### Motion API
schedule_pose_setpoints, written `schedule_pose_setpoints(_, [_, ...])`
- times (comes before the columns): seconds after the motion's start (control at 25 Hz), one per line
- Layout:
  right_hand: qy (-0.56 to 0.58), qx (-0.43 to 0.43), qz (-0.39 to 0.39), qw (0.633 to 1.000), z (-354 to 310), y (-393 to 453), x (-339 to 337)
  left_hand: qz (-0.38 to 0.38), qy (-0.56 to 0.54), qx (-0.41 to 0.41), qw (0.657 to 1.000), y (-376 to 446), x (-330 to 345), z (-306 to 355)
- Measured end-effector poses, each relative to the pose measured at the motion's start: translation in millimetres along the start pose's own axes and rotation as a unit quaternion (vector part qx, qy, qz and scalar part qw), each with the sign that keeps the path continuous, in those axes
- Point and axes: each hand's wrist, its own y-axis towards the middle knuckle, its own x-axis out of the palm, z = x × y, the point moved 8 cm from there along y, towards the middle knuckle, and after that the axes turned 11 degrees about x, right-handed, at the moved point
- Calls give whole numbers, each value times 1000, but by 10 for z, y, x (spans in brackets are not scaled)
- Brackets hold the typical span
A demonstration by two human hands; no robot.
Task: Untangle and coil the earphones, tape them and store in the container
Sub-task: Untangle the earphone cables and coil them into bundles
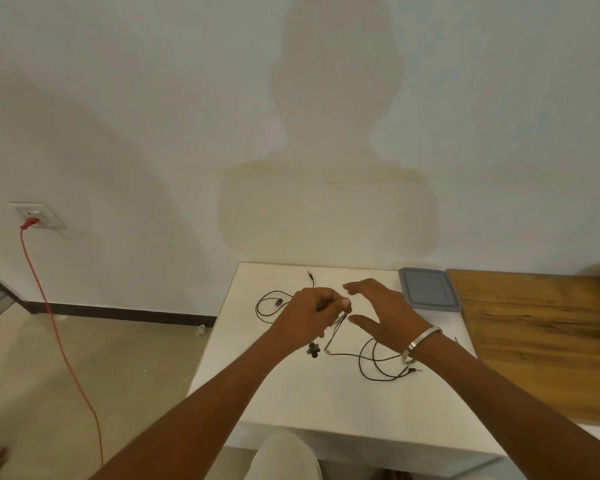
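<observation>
Pinching earphones (340, 320), left hand (309, 315); right hand (383, 315) spread open.

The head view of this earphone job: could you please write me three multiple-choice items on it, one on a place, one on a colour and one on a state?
1. Where does the container sit on the white table?
A. At the far right, by the wooden board
B. At the near left corner
C. In the middle, under the hands

2. What colour is the cable plugged into the wall socket?
A. Black
B. Red
C. White

3. What is the left hand doing?
A. Lying flat on the table
B. Lifting the container's lid
C. Pinching the earphones cord

Answers: 1 A, the lidded grey container lies beside the board's edge. 2 B, a red lead hangs from the socket to the floor. 3 C, its fingers curl round the black cord, while the right hand hovers open.
</observation>
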Motion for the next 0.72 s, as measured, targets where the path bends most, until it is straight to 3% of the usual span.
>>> schedule_pose_setpoints(0.28, [-99,-38,30,994,-144,109,-107,-3,43,-19,999,-31,-46,-39])
schedule_pose_setpoints(0.44, [-145,6,63,987,131,151,-129,-9,46,-31,998,-63,-66,-80])
schedule_pose_setpoints(0.56, [-125,24,160,979,325,145,-244,-10,49,-42,998,-100,-91,-99])
schedule_pose_setpoints(0.72, [-95,47,171,980,542,137,-292,-10,49,-39,998,-139,-123,-128])
